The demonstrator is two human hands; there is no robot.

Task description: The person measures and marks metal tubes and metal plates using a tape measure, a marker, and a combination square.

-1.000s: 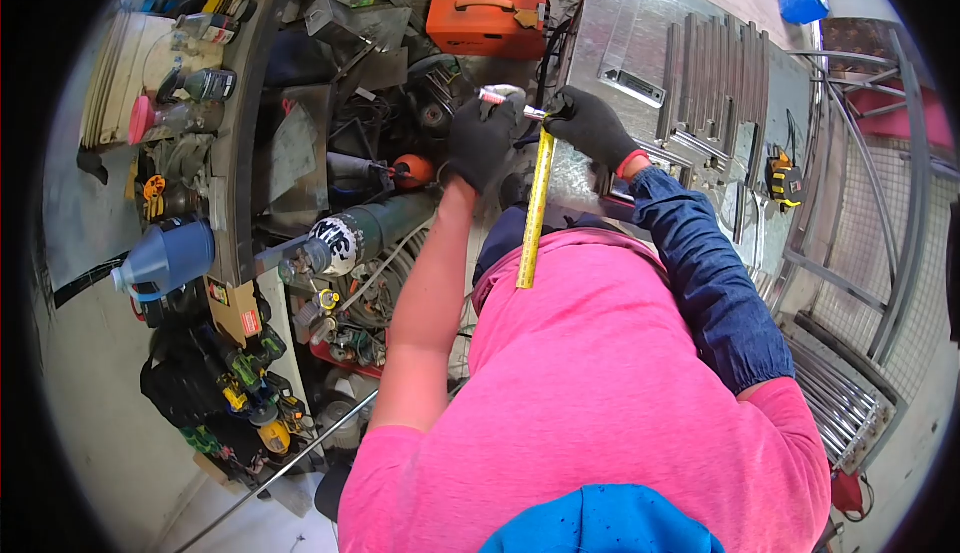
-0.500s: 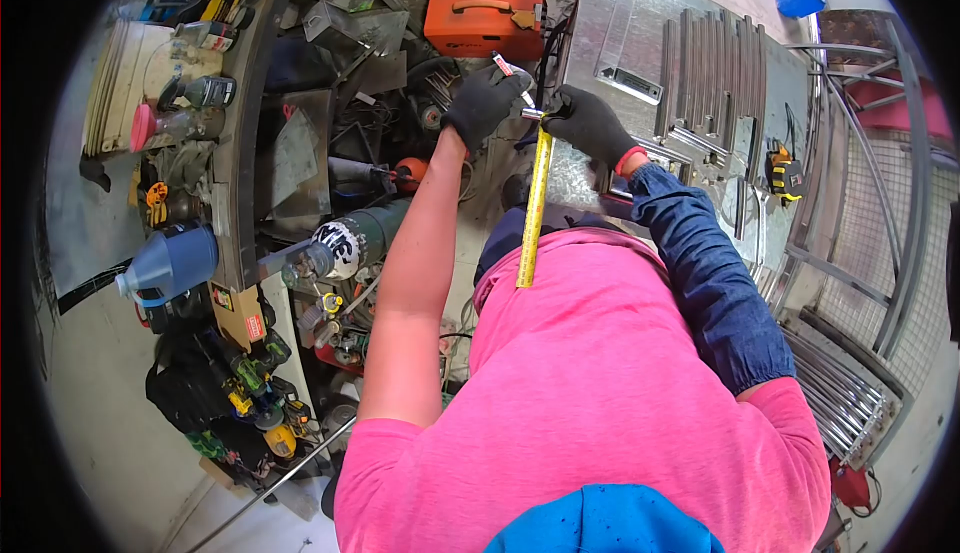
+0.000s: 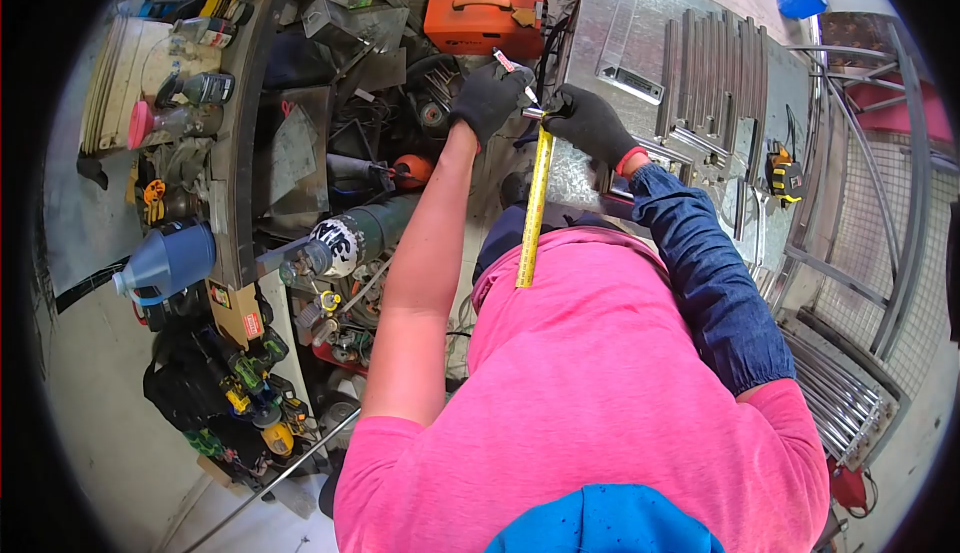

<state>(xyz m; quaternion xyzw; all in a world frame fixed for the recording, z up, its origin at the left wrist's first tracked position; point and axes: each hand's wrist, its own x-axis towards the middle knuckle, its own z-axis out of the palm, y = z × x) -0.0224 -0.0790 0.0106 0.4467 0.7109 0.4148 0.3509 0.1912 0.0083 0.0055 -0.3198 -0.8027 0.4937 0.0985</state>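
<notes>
My left hand (image 3: 489, 97), in a black glove with the forearm bare, grips a red and white marker (image 3: 511, 63) just left of the metal table's corner. My right hand (image 3: 592, 125), black-gloved with a blue sleeve, pinches the top end of a yellow tape measure blade (image 3: 535, 203) against the edge of the shiny metal table (image 3: 640, 28). The blade hangs straight down to my pink shirt. The marker tip points toward the blade's top end.
Several grey metal bars (image 3: 712, 73) lie on the table, with a yellow tape measure case (image 3: 786, 181) at its right. An orange tool case (image 3: 487, 21), a green gas cylinder (image 3: 352, 238), a blue jug (image 3: 165, 259) and cluttered tools fill the left. Metal grid frames (image 3: 870, 233) stand at right.
My left hand has risen and turned, bringing the marker up beside the top of the tape. The right hand and tape have stayed put.
</notes>
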